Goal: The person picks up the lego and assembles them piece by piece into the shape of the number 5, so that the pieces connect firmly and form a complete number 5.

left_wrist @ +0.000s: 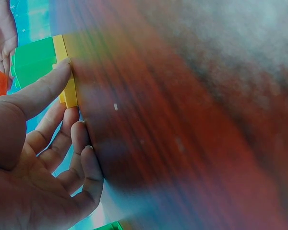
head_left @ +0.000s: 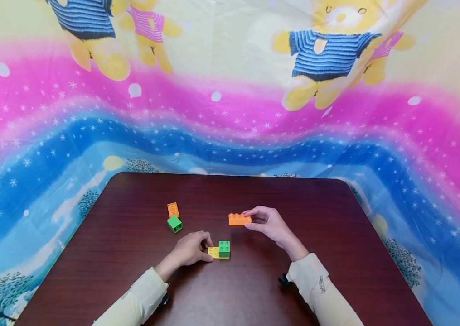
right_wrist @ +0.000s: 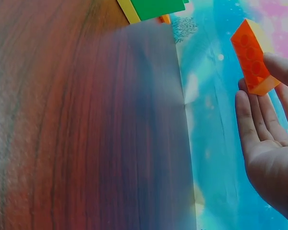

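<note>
My left hand [head_left: 192,249] pinches the left end of a flat yellow building brick [head_left: 213,251] low at the table, thumb on the near side and fingers on the far side. A green brick [head_left: 224,248] is stacked on the yellow one's right end, its studs facing up. Farther back and to the right, my right hand [head_left: 268,222] holds a long orange brick [head_left: 239,219] by its right end, between thumb and fingers. In the right wrist view this orange brick [right_wrist: 252,60] is raised over the table, its hollow underside showing.
Left of centre, a second orange brick [head_left: 173,209] lies upside down, with a green brick [head_left: 175,224] tipped on its side against its near end. The dark wooden table [head_left: 327,217] has a patterned curtain [head_left: 221,117] hanging along its back and sides.
</note>
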The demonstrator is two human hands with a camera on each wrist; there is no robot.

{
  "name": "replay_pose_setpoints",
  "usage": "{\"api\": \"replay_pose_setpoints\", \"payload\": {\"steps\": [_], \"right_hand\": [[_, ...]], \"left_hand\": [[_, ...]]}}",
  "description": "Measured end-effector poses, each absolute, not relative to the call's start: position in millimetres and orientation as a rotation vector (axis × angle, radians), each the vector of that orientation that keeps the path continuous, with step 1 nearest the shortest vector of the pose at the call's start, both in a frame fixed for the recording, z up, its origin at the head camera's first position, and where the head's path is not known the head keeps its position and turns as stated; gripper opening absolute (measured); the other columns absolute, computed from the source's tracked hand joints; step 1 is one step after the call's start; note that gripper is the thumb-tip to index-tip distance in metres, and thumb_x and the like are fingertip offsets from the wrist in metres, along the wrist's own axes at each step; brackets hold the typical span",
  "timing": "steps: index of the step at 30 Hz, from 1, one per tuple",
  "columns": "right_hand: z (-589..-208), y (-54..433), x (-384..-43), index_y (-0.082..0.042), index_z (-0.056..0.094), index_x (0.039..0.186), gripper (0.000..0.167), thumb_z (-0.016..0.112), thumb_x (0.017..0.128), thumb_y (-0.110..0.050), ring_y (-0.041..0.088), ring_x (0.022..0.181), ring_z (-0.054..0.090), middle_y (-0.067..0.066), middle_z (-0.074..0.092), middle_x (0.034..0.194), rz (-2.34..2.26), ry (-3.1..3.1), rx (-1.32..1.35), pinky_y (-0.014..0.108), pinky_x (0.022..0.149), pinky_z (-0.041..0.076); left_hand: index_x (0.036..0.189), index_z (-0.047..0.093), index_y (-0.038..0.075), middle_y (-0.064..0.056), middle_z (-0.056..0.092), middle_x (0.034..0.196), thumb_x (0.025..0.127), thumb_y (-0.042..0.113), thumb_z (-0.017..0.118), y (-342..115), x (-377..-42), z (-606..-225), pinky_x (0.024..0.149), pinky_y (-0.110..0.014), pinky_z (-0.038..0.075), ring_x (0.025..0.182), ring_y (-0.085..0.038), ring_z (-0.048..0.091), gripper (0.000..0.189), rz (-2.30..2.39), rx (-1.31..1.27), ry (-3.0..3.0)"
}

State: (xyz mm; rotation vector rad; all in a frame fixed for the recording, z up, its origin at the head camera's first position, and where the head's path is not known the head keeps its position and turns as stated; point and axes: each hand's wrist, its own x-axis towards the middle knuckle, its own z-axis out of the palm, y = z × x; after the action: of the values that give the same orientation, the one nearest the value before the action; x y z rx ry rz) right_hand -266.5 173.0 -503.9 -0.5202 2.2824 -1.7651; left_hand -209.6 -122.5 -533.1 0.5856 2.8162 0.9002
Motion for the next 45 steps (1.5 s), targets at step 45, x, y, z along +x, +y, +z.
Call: {"api": "replay_pose_setpoints", "payload": {"steps": [45], "right_hand": [[-521.4, 136.0, -223.5, -0.014, 0.076, 0.12, 0.031, 0.082, 0.09, -0.013, 0.026, 0.117, 0.07, 0.009, 0.071, 0.13, -1.616, 2.27, -0.651, 0.041, 0.1, 0.056]], "left_hand": [[0.089, 0.066, 0.02, 0.007, 0.064, 0.086, 0.073, 0.027, 0.095, -121.3, -211.3, -532.5, 0.067, -0.031, 0.044, 0.075, -0.007, 0.055, 0.035, 0.883, 0.554, 2.814]]}}
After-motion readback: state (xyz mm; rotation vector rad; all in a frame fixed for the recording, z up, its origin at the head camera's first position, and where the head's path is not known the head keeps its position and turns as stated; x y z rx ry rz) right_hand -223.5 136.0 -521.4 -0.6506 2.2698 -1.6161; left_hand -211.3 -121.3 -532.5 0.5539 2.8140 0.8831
